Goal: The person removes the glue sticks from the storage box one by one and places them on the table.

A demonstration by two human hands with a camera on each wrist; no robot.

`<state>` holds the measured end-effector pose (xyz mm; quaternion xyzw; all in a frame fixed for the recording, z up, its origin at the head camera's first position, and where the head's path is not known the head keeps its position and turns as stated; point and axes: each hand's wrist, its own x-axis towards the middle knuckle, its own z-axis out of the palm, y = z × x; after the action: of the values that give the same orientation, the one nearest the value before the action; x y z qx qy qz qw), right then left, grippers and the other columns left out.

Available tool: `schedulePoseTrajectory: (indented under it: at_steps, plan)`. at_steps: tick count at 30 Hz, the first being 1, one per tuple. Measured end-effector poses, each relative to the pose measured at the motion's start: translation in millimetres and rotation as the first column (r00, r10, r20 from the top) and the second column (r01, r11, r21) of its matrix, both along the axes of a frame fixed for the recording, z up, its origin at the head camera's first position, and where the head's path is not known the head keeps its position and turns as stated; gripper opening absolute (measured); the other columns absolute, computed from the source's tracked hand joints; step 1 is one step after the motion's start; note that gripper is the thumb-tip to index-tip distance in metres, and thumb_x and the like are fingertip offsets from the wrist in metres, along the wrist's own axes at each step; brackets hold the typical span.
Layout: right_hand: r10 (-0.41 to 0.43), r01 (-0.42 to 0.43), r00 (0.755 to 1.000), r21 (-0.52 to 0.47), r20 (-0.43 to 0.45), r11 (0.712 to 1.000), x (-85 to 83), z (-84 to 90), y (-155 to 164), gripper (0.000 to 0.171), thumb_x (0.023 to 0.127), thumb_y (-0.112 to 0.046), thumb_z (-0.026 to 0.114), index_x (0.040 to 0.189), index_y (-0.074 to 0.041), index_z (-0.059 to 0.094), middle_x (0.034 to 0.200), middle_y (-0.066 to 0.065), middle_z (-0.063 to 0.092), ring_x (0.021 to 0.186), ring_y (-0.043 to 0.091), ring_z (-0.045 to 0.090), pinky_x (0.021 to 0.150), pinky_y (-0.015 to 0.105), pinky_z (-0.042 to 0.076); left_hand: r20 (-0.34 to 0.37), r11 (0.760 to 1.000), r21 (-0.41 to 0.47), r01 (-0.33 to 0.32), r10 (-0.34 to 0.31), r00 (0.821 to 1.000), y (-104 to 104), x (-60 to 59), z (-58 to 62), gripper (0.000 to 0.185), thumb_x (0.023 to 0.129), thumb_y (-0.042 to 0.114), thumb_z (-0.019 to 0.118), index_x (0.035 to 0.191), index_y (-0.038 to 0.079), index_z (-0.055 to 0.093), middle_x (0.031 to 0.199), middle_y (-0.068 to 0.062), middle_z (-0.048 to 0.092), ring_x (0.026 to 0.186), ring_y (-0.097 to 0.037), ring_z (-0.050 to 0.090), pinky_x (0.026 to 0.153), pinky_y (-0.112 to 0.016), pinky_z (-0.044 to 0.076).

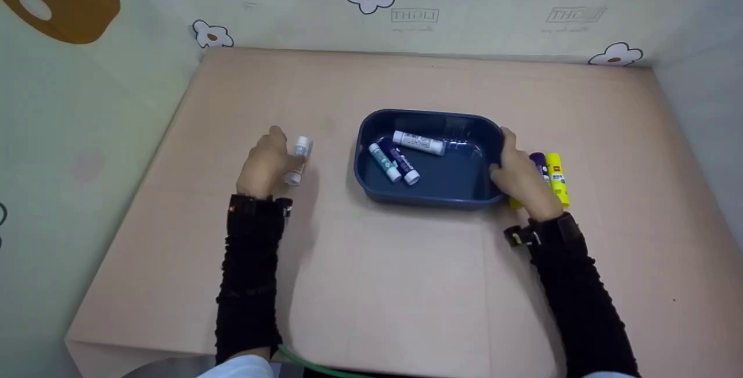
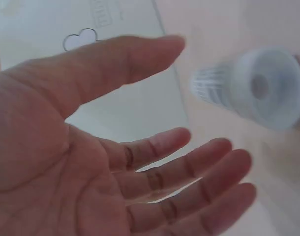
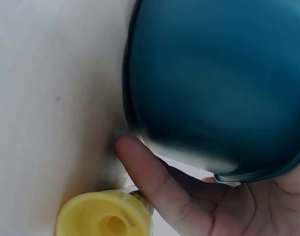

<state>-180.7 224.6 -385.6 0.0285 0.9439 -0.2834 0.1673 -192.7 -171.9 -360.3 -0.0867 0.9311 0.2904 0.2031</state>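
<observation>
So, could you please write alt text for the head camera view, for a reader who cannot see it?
A dark blue tray holding three glue sticks sits on a pink table; the right hand holds its right edge, with purple and yellow sticks beside it. The open left hand reaches a white glue stick.

The head camera looks down from above on the whole table (image 1: 406, 285). Each wrist camera sits very near its palm. The blue tray (image 1: 371, 134) (image 3: 214, 83) appears in the head and right wrist views.
</observation>
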Motion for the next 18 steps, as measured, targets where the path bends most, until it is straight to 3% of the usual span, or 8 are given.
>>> schedulePoseTrajectory:
  at_steps: [5,10,14,18]
  plan:
    - [-0.009,0.009,1.0,0.005,0.014,1.0,-0.2,-0.2,-0.6,0.071,0.093,-0.008,0.038,0.148,-0.007,-0.008,0.12,0.037,0.047,0.074,0.032,0.058,0.057,0.028,0.046,-0.17,0.998,0.009,0.059,-0.057,0.984,13.2,1.4,9.6,0.052,0.091,0.022,0.057,0.131,-0.003,0.036,0.126,-0.024,0.046,0.109,-0.037,0.052,0.092,-0.046,0.044]
    - [-0.02,0.02,0.999,0.009,0.027,1.0,-0.7,-0.1,-0.7,0.071,0.094,-0.009,0.038,0.148,-0.007,-0.009,0.122,0.037,0.046,0.077,0.032,0.058,0.059,0.029,0.047,-0.321,0.988,-0.013,0.154,-0.15,0.935,29.2,5.5,13.8,0.045,0.09,0.022,0.06,0.127,0.002,0.044,0.117,-0.02,0.052,0.103,-0.033,0.054,0.089,-0.044,0.044]
    - [-0.011,0.011,1.0,0.024,0.012,1.0,-0.9,-0.8,-0.9,0.071,0.093,-0.009,0.038,0.147,-0.006,-0.008,0.127,0.039,0.043,0.082,0.035,0.058,0.064,0.033,0.048,-0.428,0.967,-0.048,0.251,-0.247,0.869,41.9,10.1,14.0,0.038,0.089,0.02,0.061,0.121,0.003,0.05,0.112,-0.017,0.055,0.1,-0.03,0.055,0.086,-0.042,0.045]
    - [-0.005,0.005,1.0,0.031,0.0,1.0,-0.7,-1.3,-1.4,0.071,0.092,-0.008,0.038,0.147,-0.005,-0.007,0.13,0.04,0.04,0.085,0.037,0.057,0.067,0.035,0.049,-0.515,0.928,-0.077,0.364,-0.349,0.783,58.3,14.1,11.1,0.029,0.086,0.012,0.061,0.114,0.003,0.057,0.108,-0.014,0.058,0.1,-0.027,0.055,0.085,-0.038,0.046]
